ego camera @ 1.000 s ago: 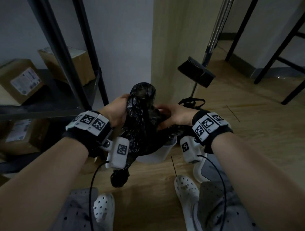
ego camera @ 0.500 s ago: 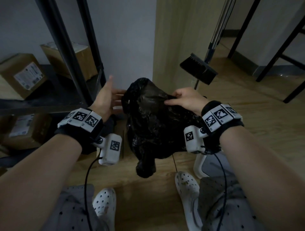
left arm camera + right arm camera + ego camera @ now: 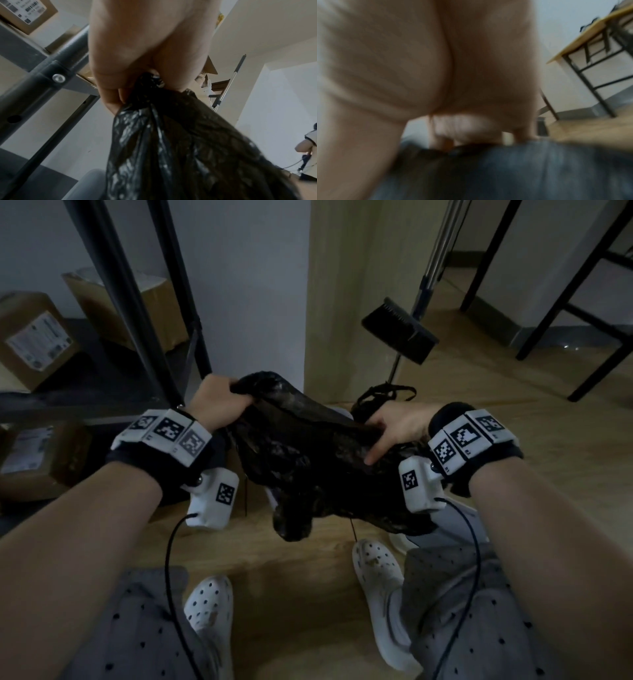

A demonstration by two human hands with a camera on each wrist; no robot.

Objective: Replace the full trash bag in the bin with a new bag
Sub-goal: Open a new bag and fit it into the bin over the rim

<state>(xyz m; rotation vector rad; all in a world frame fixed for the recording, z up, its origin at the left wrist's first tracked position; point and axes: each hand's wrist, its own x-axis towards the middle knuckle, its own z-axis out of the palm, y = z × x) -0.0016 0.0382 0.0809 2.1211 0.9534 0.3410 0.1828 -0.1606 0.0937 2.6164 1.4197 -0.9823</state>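
A crumpled black trash bag [image 3: 308, 460] hangs stretched between my two hands above the wooden floor. My left hand [image 3: 219, 402] grips its bunched upper-left edge in a fist; the left wrist view shows that hand [image 3: 137, 54] closed round the gathered plastic of the bag [image 3: 171, 142]. My right hand [image 3: 394, 429] holds the bag's right edge with fingers curled over it and the thumb pointing out. The right wrist view is blurred: my right hand [image 3: 436, 67] lies on the dark bag [image 3: 505, 169]. Only pale slivers of the bin [image 3: 339, 410] show under the bag.
Another black bag with looped handles [image 3: 383, 395] lies behind, by the wall. A broom [image 3: 400, 333] leans there. A black metal rack [image 3: 137, 313] with cardboard boxes [image 3: 34, 340] stands at left, table legs [image 3: 582, 313] at right. A white and grey piece [image 3: 445, 518] lies by my right foot.
My left hand, open beside the bag half a second ago, now grips its edge. Both hands have moved apart and lower, pulling the bag out wide.
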